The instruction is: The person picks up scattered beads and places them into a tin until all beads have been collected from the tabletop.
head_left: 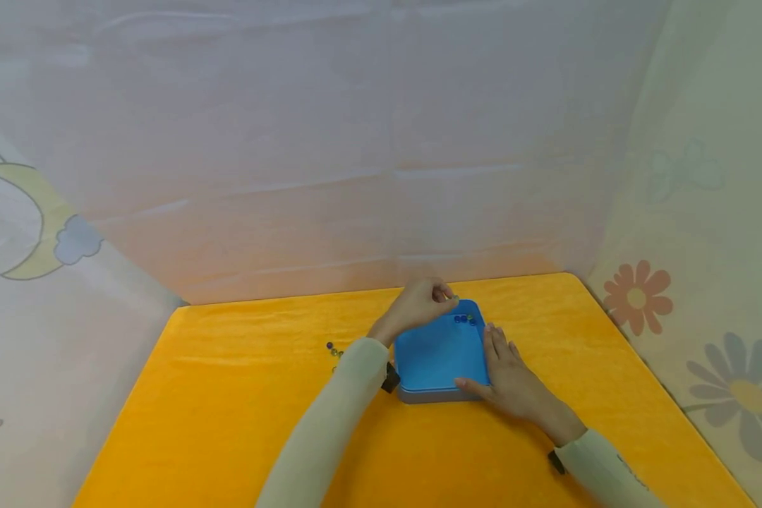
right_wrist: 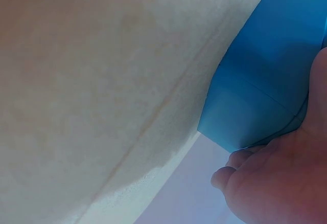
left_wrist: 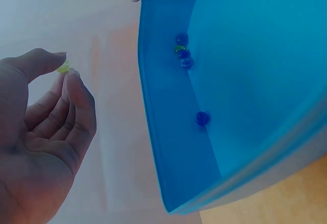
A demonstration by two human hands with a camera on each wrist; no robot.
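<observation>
My left hand (head_left: 421,303) pinches a yellow-green marble (left_wrist: 63,67) between thumb and forefinger, above the far rim of a blue square box (head_left: 441,360). Inside the box, several marbles (head_left: 463,319), mostly dark blue with a yellow-green one among them, lie along the far wall. One dark blue marble (left_wrist: 203,118) sits apart from that cluster in the left wrist view. My right hand (head_left: 514,377) rests against the box's right side, fingers straight along the wall and thumb at the near corner. In the right wrist view, the right hand (right_wrist: 286,178) touches the blue wall.
A yellow cloth (head_left: 228,409) covers the table. Several loose marbles (head_left: 334,351) lie on it left of the box, partly hidden by the left sleeve. Behind stands a pale backdrop (head_left: 330,155), with printed side panels showing a moon (head_left: 38,219) and flowers (head_left: 748,395).
</observation>
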